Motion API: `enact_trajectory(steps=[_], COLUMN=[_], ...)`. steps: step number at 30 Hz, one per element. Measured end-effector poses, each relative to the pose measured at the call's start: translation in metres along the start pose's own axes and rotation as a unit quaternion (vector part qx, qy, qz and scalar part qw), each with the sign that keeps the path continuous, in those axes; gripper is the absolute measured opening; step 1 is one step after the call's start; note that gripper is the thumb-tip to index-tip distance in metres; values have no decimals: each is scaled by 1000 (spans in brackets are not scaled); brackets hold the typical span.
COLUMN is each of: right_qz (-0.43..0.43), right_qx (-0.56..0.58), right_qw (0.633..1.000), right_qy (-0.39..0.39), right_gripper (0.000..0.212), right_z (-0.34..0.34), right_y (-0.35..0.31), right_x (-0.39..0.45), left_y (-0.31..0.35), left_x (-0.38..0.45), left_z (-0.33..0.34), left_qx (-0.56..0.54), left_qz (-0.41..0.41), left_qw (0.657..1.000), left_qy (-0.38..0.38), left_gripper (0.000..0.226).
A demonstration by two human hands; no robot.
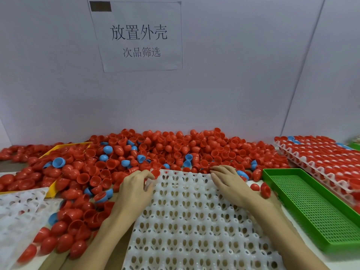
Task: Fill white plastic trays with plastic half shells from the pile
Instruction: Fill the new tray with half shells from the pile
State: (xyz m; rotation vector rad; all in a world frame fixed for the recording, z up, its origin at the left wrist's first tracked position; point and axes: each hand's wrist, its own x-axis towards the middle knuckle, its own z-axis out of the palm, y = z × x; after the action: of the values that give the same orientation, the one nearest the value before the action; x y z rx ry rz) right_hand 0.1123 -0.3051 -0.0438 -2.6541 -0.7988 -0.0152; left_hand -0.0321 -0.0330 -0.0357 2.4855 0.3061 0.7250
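Note:
An empty white plastic tray with rows of egg-shaped holes lies in front of me, its far edge against the pile of half shells. The pile is mostly red, with a few blue shells mixed in. My left hand is at the tray's far-left corner, with thumb and curled fingers pinching the rim. My right hand rests palm down on the far-right part of the tray. Its fingers are nearly straight, and the fingertips reach the shells at the edge.
A green perforated tray lies at the right, and beyond it stands a stack of white trays filled with red shells. More empty white trays lie at the left. A yellow tray is half buried in shells. A paper sign hangs on the wall.

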Motion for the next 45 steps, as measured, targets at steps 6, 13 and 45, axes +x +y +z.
enact_trajectory(steps=[6, 13, 45], right_qz=[-43, -103, -6], right_qx=[150, 194, 100], right_qw=[984, 974, 994], right_qy=[84, 60, 54], right_gripper=[36, 28, 31], right_z=[-15, -45, -33], right_y=[-4, -15, 19], right_x=[-10, -32, -28], left_y=[3, 16, 6], left_x=[0, -8, 19], left_z=[-8, -10, 26], left_qx=[3, 108, 74], left_qz=[-11, 76, 139], left_qw=[1000, 990, 987], left_qy=[-22, 45, -18], left_gripper=[18, 9, 24])
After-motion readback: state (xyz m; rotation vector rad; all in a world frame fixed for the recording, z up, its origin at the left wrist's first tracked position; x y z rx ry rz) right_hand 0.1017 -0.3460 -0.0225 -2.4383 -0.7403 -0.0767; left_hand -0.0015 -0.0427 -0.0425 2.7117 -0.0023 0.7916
